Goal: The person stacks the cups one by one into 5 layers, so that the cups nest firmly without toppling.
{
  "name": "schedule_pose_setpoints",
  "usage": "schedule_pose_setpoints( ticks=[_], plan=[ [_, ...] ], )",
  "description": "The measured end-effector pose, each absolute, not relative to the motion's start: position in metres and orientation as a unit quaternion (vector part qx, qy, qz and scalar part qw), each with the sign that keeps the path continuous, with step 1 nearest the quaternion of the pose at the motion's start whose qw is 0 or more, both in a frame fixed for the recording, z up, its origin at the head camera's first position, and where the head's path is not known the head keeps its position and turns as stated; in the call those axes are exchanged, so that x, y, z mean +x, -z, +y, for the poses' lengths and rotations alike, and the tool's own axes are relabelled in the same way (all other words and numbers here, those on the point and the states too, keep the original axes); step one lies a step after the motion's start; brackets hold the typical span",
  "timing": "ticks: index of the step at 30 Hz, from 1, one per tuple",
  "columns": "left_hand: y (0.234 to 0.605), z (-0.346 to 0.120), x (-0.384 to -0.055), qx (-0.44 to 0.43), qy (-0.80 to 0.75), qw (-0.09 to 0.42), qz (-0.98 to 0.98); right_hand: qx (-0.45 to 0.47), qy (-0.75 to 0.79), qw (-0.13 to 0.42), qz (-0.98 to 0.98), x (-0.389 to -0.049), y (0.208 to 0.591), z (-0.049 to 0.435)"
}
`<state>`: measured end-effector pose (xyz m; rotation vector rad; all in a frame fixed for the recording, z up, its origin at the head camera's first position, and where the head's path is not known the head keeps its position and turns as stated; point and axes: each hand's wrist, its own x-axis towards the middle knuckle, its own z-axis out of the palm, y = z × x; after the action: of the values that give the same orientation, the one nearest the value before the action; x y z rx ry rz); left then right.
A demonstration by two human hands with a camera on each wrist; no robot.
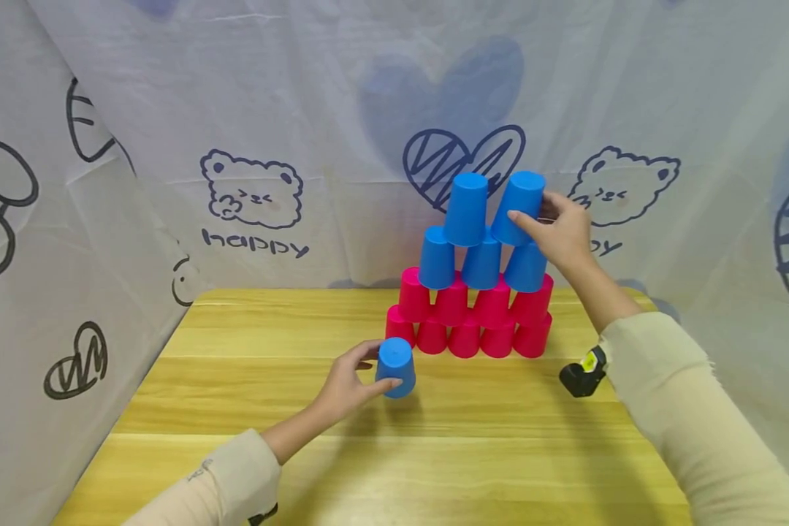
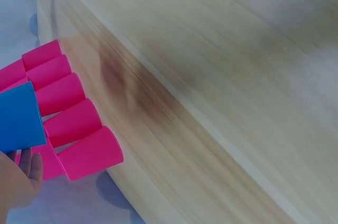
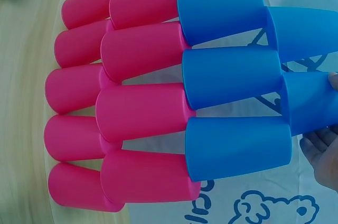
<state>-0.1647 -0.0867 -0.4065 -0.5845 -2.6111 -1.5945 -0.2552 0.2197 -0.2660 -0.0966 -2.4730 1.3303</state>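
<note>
My right hand (image 1: 565, 228) grips a blue cup (image 1: 521, 208), upside down, at the top right of a cup pyramid; its rim meets the blue cups (image 1: 526, 267) of the row below. Beside it on the same level stands another blue cup (image 1: 470, 208). Under the blue rows are two rows of pink cups (image 1: 464, 340). In front of the pyramid, my left hand (image 1: 348, 383) holds one more upside-down blue cup (image 1: 395, 369) between thumb and fingers, above the table. The left wrist view shows this blue cup (image 2: 20, 118) at its left edge.
The pyramid stands near the back of a wooden table (image 1: 237, 394). Close behind it hangs a pale cloth (image 1: 342, 241) printed with bears and hearts. A black device (image 1: 583, 374) sits at the right wrist, to the right of the pink rows.
</note>
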Motion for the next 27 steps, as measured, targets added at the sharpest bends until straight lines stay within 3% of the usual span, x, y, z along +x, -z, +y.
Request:
schedule_pose_setpoints(
  ticks=[27],
  plan=[
    [0.364, -0.076, -0.186, -0.202, 0.505, 0.075, -0.836, -0.023, -0.468, 0.165, -0.868, -0.257, 0.269, 0.223]
  ],
)
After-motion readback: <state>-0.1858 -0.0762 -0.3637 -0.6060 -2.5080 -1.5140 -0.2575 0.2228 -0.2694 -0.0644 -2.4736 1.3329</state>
